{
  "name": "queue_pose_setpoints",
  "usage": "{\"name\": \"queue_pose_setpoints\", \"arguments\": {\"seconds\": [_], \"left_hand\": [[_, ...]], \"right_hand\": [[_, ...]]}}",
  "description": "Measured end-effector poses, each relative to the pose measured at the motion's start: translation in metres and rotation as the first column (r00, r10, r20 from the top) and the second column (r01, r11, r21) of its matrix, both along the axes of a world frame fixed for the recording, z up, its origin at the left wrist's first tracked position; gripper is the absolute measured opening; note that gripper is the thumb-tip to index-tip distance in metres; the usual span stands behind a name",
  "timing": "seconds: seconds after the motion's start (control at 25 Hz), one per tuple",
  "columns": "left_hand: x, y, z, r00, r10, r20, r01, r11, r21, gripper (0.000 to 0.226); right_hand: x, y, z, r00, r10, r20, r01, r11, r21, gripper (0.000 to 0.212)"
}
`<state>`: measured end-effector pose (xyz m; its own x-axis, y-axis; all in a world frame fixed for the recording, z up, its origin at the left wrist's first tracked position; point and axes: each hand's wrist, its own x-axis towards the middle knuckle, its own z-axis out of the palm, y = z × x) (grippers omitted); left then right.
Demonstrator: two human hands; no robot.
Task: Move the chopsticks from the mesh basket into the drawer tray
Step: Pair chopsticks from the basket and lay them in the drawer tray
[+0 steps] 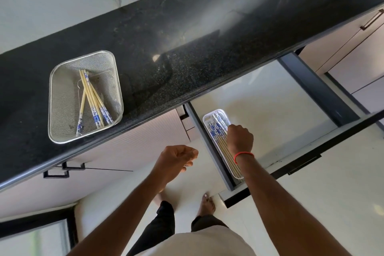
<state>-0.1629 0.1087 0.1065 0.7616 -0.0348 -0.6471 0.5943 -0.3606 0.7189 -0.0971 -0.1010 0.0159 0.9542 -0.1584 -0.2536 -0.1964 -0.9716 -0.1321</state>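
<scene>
Your right hand [240,136] sits low over the drawer tray [207,119] at centre right, fingers curled out of sight, seemingly settling chopsticks, while your left hand [176,160] hangs loosely curled and empty, and more chopsticks [91,97] wait in the mesh basket [62,81] at left.

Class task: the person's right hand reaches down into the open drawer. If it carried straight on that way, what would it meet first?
Most likely the chopsticks lying in the white tray: the right hand sits directly over them, knuckles down. Whether it already touches them is unclear.
</scene>
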Motion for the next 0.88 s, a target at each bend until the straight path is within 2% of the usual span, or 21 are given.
{"name": "queue_pose_setpoints", "arguments": {"seconds": [0.12, 0.4, 0.68, 0.88], "left_hand": [[-0.001, 0.002, 0.003, 1.0, -0.01, -0.004, 0.01, 1.0, 0.001, 0.015], [-0.003, 0.006, 0.008, 0.999, -0.027, -0.02, 0.026, 1.0, -0.003, 0.018], [-0.009, 0.005, 0.007, 0.999, -0.04, -0.011, 0.04, 0.999, -0.021, 0.011], [-0.012, 0.007, 0.006, 0.999, -0.041, -0.007, 0.041, 0.999, -0.024, 0.012]], "right_hand": [[-0.006, 0.005, -0.001, 0.997, 0.077, -0.029, -0.079, 0.994, -0.078, 0.024], [-0.025, 0.012, -0.012, 0.957, 0.276, -0.094, -0.28, 0.96, -0.026, 0.029], [-0.037, 0.004, -0.01, 0.945, 0.27, -0.185, -0.293, 0.949, -0.111, 0.024], [-0.041, 0.0, -0.008, 0.945, 0.252, -0.206, -0.269, 0.961, -0.057, 0.023]]}}
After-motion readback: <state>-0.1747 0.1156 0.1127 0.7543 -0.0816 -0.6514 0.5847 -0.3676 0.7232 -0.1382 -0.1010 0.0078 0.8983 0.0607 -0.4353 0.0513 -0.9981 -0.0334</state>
